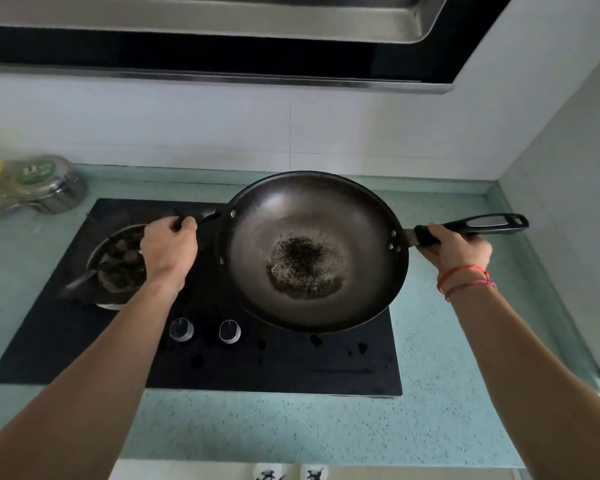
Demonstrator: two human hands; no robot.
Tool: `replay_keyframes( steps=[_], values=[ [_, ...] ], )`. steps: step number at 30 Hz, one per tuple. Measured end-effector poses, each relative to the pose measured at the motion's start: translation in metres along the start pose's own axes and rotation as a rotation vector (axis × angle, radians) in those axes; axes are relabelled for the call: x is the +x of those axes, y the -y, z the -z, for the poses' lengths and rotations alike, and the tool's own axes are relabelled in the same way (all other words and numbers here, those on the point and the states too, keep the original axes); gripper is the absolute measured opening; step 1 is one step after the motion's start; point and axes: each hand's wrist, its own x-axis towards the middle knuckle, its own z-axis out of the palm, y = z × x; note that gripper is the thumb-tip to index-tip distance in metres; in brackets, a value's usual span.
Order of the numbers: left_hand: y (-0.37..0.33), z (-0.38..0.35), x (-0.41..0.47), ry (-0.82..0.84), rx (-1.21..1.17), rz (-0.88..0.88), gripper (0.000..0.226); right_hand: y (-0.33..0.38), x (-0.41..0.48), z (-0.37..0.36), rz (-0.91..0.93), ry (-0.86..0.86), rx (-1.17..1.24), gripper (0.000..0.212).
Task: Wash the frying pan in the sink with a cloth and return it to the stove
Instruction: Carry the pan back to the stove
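The dark frying pan [312, 216] hangs above the right side of the black stove [291, 362], with burnt black residue in its middle. My right hand [454, 247] grips its long black handle near the pan. My left hand [168, 247] grips the small helper handle on the pan's left rim. No sink or cloth is in view.
A smaller pan [118, 261] with dark food and a utensil sits on the left burner. Two knobs [205, 330] stand at the stove's front. Jars and a metal container [45, 185] stand at the left on the green counter [291, 427]. A range hood hangs overhead; a wall closes the right.
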Motion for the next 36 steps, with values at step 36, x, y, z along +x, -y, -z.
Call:
replay_keyframes(
  steps=[36],
  values=[
    [0.019,-0.041,0.045,0.121,0.011,-0.050,0.041,-0.035,0.030,-0.023,-0.061,0.012,0.076,0.041]
  ],
)
